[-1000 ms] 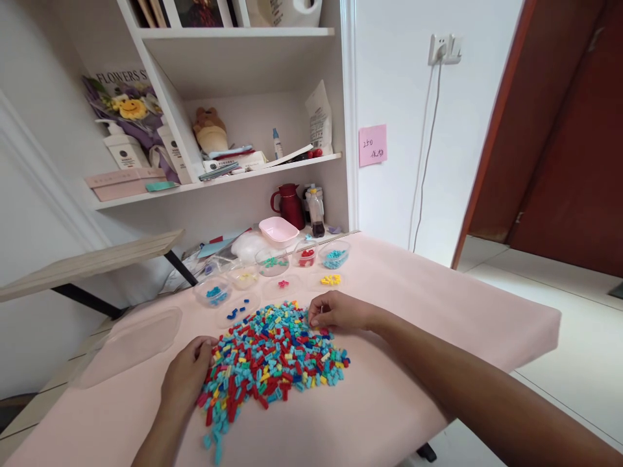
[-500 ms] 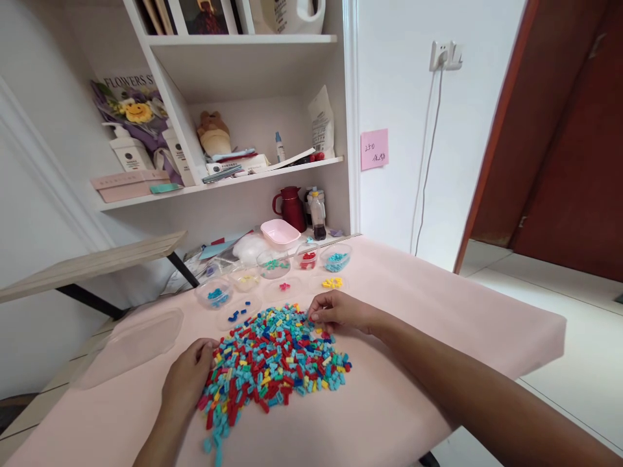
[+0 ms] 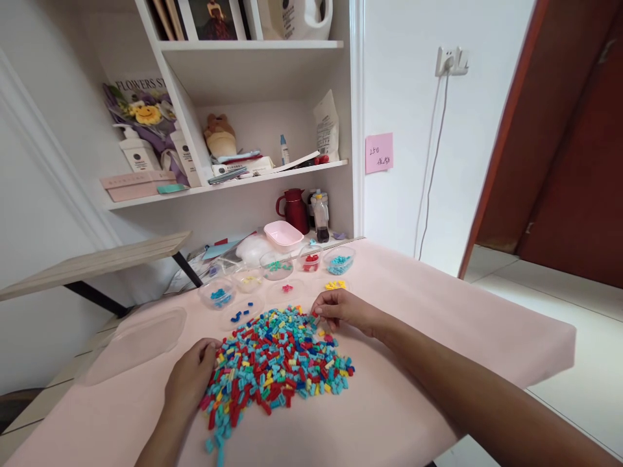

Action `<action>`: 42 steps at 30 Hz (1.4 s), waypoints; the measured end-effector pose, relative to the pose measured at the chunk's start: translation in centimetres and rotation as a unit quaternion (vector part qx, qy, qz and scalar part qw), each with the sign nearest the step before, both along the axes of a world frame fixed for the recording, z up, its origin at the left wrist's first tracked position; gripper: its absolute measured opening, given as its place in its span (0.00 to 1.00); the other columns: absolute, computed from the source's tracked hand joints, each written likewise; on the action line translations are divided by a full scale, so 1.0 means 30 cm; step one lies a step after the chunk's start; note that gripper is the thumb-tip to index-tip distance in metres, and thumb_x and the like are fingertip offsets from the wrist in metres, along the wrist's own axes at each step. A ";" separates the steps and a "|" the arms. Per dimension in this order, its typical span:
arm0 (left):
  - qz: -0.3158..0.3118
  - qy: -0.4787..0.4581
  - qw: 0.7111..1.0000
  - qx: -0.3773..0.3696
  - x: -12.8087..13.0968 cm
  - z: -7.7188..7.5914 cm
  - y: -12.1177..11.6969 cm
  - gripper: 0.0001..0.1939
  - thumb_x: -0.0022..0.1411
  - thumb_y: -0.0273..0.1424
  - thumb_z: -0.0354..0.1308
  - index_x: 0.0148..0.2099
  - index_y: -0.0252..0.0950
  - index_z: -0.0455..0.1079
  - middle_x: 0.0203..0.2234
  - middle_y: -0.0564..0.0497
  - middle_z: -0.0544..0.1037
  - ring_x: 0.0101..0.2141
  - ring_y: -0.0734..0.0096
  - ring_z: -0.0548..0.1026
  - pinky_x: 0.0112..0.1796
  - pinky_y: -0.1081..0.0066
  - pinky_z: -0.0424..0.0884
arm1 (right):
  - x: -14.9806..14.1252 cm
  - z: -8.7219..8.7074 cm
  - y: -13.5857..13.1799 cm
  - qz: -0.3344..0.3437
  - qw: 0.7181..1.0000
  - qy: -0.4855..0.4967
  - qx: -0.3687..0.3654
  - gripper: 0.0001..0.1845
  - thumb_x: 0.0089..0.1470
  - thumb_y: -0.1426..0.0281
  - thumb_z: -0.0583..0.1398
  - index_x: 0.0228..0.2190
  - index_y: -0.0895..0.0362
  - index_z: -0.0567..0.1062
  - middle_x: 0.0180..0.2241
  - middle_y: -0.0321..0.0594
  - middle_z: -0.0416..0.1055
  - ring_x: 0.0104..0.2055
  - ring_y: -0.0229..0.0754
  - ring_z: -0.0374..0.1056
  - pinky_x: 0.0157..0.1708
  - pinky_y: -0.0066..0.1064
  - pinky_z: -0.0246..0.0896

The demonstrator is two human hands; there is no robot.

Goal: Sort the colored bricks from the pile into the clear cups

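Your right hand (image 3: pixel 346 310) pinched a small red plastic brick (image 3: pixel 315 313) by the multicoloured plastic-brick heap (image 3: pixel 277 357); your left hand (image 3: pixel 191 373) curled its fingers alongside

Bricks (image 3: pixel 277 357): smooth plastic. Tubs (image 3: pixel 276 275): clear, glossy plastic.
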State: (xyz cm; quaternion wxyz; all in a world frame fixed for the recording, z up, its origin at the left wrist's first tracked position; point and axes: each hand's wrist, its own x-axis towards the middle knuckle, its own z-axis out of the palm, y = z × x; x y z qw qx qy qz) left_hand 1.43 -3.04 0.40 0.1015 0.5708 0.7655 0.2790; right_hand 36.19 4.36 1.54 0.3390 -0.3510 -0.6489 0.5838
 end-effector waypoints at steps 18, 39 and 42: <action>-0.005 0.016 0.999 -0.027 0.015 0.018 -0.009 0.16 0.61 0.41 0.45 0.38 0.45 0.73 0.37 0.54 0.81 0.41 0.64 0.76 0.37 0.71 0.65 | 0.007 0.005 0.007 0.003 0.997 0.054 -0.056 0.16 0.50 0.59 0.64 0.30 0.59 0.72 0.23 0.36 0.75 0.17 0.31 0.66 0.18 0.23 0.58; -0.009 0.039 0.999 -0.036 0.020 0.024 -0.009 0.15 0.61 0.39 0.45 0.39 0.45 0.73 0.38 0.56 0.81 0.41 0.66 0.76 0.38 0.73 0.66 | 0.011 -0.013 0.018 0.012 0.990 0.109 -0.086 0.13 0.46 0.66 0.67 0.30 0.59 0.71 0.26 0.38 0.76 0.21 0.34 0.70 0.24 0.25 0.66; -0.009 0.039 0.999 -0.035 0.016 0.020 -0.010 0.15 0.61 0.39 0.45 0.39 0.45 0.73 0.37 0.56 0.81 0.40 0.66 0.76 0.37 0.73 0.66 | 0.009 -0.016 0.018 -0.007 0.996 0.076 -0.056 0.11 0.47 0.66 0.65 0.30 0.59 0.71 0.25 0.37 0.75 0.20 0.32 0.67 0.22 0.25 0.62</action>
